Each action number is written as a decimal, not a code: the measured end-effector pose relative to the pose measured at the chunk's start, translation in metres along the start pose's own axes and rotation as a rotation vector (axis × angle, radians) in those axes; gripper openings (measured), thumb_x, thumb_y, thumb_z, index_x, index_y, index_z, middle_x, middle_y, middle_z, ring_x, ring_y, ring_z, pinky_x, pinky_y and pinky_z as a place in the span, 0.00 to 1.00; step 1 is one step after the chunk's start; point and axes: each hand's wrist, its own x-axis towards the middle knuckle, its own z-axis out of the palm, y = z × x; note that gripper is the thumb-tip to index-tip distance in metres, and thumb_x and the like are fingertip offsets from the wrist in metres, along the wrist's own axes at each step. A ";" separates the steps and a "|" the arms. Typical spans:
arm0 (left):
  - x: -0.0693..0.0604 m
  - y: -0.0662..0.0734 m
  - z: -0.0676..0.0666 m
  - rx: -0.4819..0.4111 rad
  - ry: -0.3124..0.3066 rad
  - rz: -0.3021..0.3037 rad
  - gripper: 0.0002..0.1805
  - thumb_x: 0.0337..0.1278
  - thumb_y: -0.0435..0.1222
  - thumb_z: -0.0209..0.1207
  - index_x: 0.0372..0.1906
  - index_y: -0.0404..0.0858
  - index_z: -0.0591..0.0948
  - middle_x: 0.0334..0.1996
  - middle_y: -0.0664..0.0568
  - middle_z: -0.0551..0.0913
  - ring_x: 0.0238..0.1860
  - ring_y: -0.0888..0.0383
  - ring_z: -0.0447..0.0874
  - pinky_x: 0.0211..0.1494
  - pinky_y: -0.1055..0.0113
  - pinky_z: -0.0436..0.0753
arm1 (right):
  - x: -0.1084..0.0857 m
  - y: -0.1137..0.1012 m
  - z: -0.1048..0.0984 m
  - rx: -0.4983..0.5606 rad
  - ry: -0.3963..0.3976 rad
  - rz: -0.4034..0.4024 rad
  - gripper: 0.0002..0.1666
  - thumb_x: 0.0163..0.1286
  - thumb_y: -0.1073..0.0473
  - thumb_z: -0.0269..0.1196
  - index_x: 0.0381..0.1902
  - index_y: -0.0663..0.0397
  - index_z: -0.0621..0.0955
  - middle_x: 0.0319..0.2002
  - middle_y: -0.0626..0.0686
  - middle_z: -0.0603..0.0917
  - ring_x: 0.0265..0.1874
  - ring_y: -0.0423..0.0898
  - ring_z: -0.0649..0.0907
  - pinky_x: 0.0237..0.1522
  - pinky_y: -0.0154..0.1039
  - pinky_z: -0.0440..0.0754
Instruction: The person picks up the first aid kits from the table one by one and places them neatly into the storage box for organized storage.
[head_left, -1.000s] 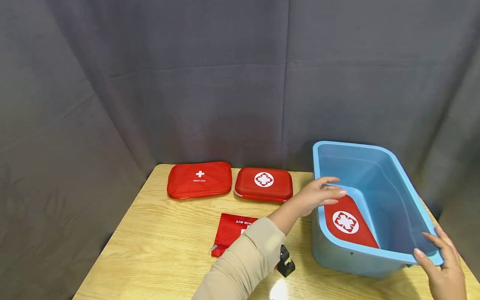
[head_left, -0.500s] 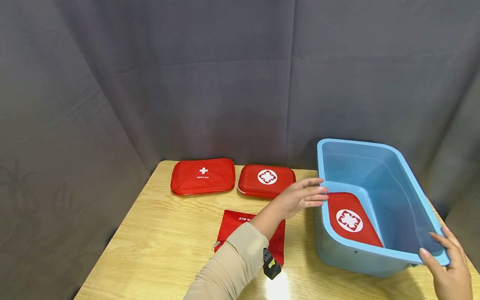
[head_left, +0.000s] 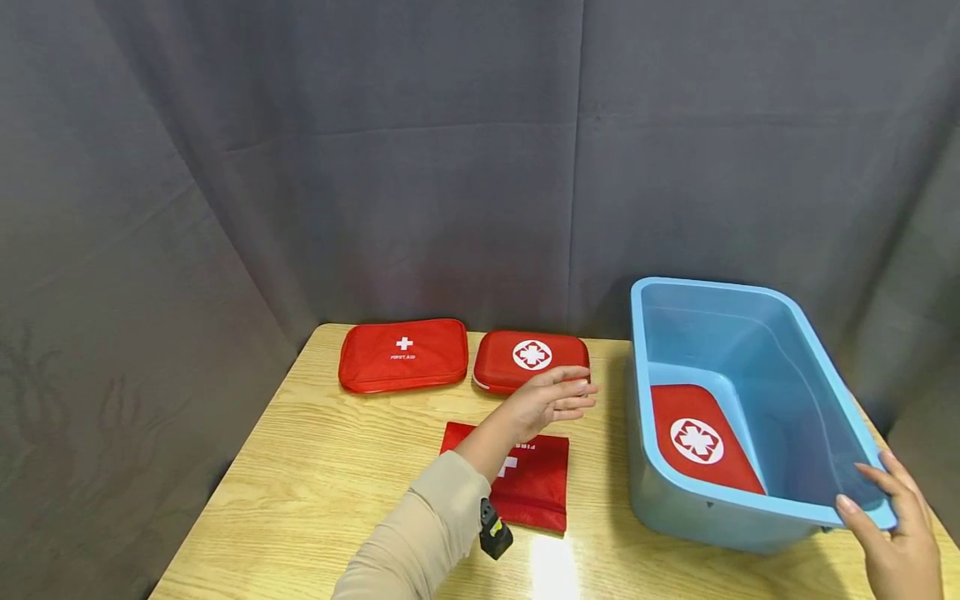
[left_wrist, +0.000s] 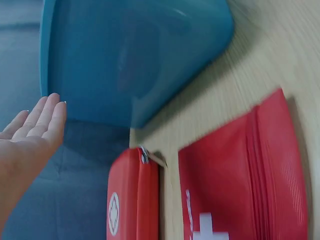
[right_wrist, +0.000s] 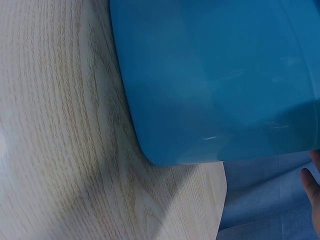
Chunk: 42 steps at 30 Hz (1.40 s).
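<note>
My left hand (head_left: 543,402) hangs in the air with its fingers straight and nothing in it. It is between the red hard first-aid case (head_left: 506,350) and the flat red zip pouch (head_left: 528,487), covering a bit of each. On the right stands a blue plastic bin (head_left: 780,375). Another red first-aid case (head_left: 678,425) with a white cross emblem lies on its floor. At the bin's near right corner my right hand (head_left: 900,529) grips the rim, thumb and fingers on either side. The right wrist view shows mostly the bin's outer wall (right_wrist: 215,85).
A soft red first-aid bag (head_left: 375,367) lies at the back left of the wooden table (head_left: 300,475). Grey curtains (head_left: 420,167) hang behind the table and at both sides. A small black device (head_left: 495,531) sits on the left wrist.
My left hand has moved left, away from the bin, and its fingers are clear of the bin's rim. The case in the bin stays put. My right hand keeps its hold.
</note>
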 end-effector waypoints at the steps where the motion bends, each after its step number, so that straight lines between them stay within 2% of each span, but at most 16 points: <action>1: -0.001 0.000 -0.003 0.019 0.003 -0.007 0.26 0.55 0.32 0.45 0.59 0.28 0.58 0.53 0.36 0.68 0.53 0.41 0.65 0.54 0.55 0.66 | 0.000 0.000 0.000 0.003 0.001 -0.008 0.29 0.55 0.74 0.54 0.56 0.52 0.70 0.62 0.43 0.58 0.58 0.32 0.55 0.55 0.22 0.47; 10: -0.011 -0.004 -0.022 0.129 0.025 -0.067 0.28 0.53 0.36 0.49 0.58 0.28 0.60 0.52 0.37 0.69 0.51 0.45 0.69 0.53 0.54 0.66 | 0.001 0.001 0.001 0.025 -0.016 -0.075 0.27 0.54 0.75 0.53 0.54 0.59 0.69 0.62 0.44 0.58 0.58 0.33 0.55 0.56 0.26 0.46; 14: -0.013 -0.009 -0.031 0.179 0.034 -0.086 0.28 0.52 0.36 0.51 0.58 0.28 0.61 0.51 0.40 0.69 0.51 0.46 0.69 0.54 0.55 0.66 | 0.001 0.001 0.000 0.009 -0.007 -0.050 0.28 0.54 0.74 0.54 0.55 0.57 0.70 0.62 0.43 0.58 0.57 0.33 0.55 0.55 0.22 0.47; 18: -0.019 -0.014 -0.040 0.284 0.048 -0.122 0.28 0.53 0.37 0.52 0.58 0.29 0.61 0.52 0.42 0.68 0.51 0.49 0.69 0.56 0.54 0.63 | -0.001 0.001 0.000 -0.012 -0.010 -0.011 0.29 0.56 0.73 0.54 0.56 0.51 0.69 0.62 0.42 0.57 0.57 0.31 0.54 0.51 0.17 0.49; 23: -0.027 -0.019 -0.052 0.423 0.083 -0.171 0.27 0.52 0.38 0.55 0.56 0.32 0.64 0.49 0.43 0.71 0.50 0.51 0.69 0.55 0.53 0.63 | -0.001 0.003 0.000 0.001 -0.007 0.013 0.30 0.56 0.73 0.53 0.57 0.51 0.68 0.63 0.44 0.56 0.57 0.33 0.55 0.48 0.14 0.53; 31: -0.036 -0.027 -0.068 0.542 0.149 -0.185 0.30 0.49 0.39 0.58 0.56 0.30 0.64 0.49 0.39 0.71 0.49 0.50 0.70 0.53 0.58 0.67 | 0.000 0.002 0.001 -0.005 -0.008 0.021 0.31 0.56 0.73 0.54 0.57 0.49 0.68 0.63 0.44 0.55 0.57 0.33 0.54 0.48 0.14 0.52; 39: -0.042 -0.032 -0.079 0.732 0.150 -0.192 0.33 0.46 0.41 0.59 0.56 0.29 0.65 0.52 0.36 0.67 0.53 0.46 0.65 0.52 0.56 0.66 | 0.000 0.004 0.000 0.006 0.005 0.025 0.31 0.54 0.74 0.54 0.56 0.48 0.70 0.62 0.42 0.57 0.56 0.32 0.54 0.49 0.15 0.51; 42: -0.042 -0.033 -0.084 0.772 0.160 -0.202 0.33 0.45 0.41 0.60 0.56 0.28 0.65 0.53 0.36 0.67 0.55 0.44 0.63 0.54 0.55 0.64 | 0.001 0.005 0.001 0.009 0.010 0.017 0.30 0.54 0.74 0.54 0.55 0.49 0.70 0.62 0.43 0.57 0.56 0.32 0.55 0.50 0.17 0.50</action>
